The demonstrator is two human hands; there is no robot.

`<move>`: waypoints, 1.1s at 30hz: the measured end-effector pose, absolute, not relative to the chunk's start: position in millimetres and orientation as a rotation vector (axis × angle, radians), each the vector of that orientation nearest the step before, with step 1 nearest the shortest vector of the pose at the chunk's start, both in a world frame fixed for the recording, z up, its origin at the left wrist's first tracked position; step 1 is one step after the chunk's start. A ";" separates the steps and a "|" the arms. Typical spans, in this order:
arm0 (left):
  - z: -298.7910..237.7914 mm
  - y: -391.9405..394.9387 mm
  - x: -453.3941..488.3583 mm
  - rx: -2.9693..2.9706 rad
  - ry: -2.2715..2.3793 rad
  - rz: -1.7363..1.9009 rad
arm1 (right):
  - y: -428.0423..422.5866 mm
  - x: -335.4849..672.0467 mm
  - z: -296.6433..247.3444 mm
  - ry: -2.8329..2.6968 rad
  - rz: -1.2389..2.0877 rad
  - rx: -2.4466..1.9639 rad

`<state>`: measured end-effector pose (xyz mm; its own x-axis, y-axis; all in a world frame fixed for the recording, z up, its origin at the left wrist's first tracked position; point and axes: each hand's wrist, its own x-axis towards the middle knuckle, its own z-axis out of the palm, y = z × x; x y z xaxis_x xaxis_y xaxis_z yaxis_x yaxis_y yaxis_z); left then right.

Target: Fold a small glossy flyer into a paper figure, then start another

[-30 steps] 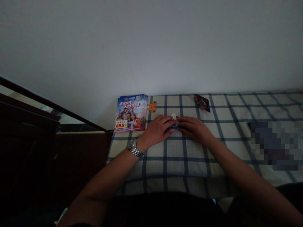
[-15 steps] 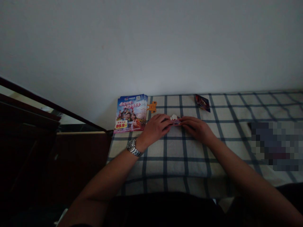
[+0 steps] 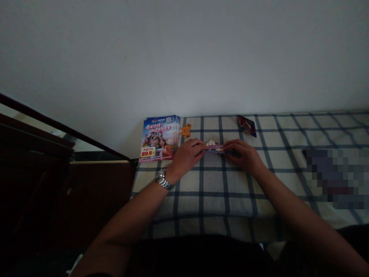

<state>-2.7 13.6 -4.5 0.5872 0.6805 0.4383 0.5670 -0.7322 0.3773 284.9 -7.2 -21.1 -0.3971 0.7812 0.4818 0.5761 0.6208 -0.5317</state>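
Between my two hands is a small folded paper [image 3: 215, 147], printed in purple and blue with a white part standing up at its back edge. My left hand [image 3: 189, 154], a metal watch on its wrist, is closed on the paper's left end. On the right end, the fingers of my right hand [image 3: 243, 154] pinch the paper. A stack of flyers [image 3: 157, 138] with a castle picture and "89.9" lies just left of my left hand. Beyond my right hand sits a dark folded paper piece [image 3: 247, 126].
A checked cloth [image 3: 213, 192] covers the surface, which meets a pale wall [image 3: 201, 57] at the back. An orange bear-shaped figure [image 3: 185, 131] lies beside the flyers. On the right is a blurred-out dark object [image 3: 331, 177]. Dark wooden furniture [image 3: 98, 192] stands at the left.
My right hand has shifted slightly right, away from my left. More of the folded paper's printed side now shows between them. The flyers and the dark paper piece stay put.
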 end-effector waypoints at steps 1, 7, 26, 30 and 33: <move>-4.6 13.8 -2.9 2.604 1.041 0.860 | -7.0 285.0 -21.3 -2.117 0.359 -1.063; -3.7 13.4 -1.3 2.557 1.063 0.990 | -9.2 282.7 -17.2 -2.037 0.328 -1.091; -5.4 10.1 1.9 2.218 1.170 1.237 | -13.2 280.4 -16.2 -1.714 0.449 -1.343; -4.7 10.6 2.8 2.191 1.206 1.212 | -11.9 279.6 -19.5 -1.695 0.511 -1.331; -7.5 12.2 2.4 2.170 1.212 1.163 | -11.3 279.7 -19.3 -1.721 0.487 -1.377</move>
